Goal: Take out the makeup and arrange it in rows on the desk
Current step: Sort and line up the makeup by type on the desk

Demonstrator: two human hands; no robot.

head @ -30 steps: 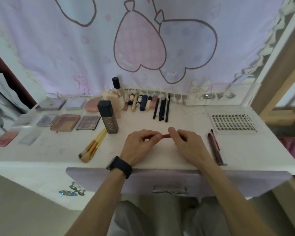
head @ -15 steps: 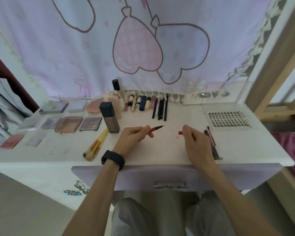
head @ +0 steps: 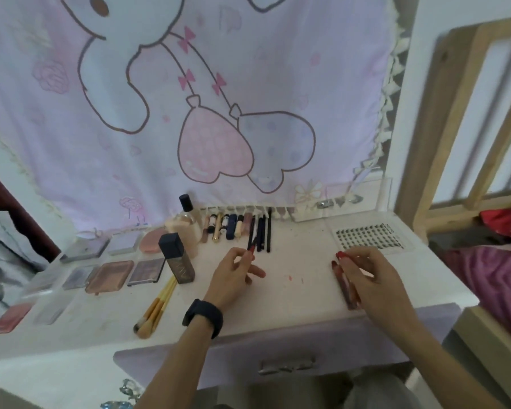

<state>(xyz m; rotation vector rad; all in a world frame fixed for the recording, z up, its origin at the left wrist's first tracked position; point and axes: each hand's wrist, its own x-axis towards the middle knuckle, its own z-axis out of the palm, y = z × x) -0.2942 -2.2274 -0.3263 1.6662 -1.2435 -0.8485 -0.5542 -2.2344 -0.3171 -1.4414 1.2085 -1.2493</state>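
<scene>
Pink cartoon curtain [head: 219,113] hangs behind your white desk [head: 292,305]. Use the dark foundation bottle [head: 176,258] as your mark. Just right of it, your left hand [head: 233,278] pinches a red lip pencil [head: 250,251] in curled fingers, its tip near the black pencils [head: 261,234]. Farther right, your right hand [head: 372,276] pinches a small red cap [head: 340,255] above two dark red pens [head: 347,290]. Palettes [head: 109,276] lie in rows left of the bottle.

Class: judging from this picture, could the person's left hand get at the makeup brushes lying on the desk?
Probably yes: the brushes lie close to the left hand with only bare desk between. But it pinches a red pencil, which it would likely need to set down first.
</scene>
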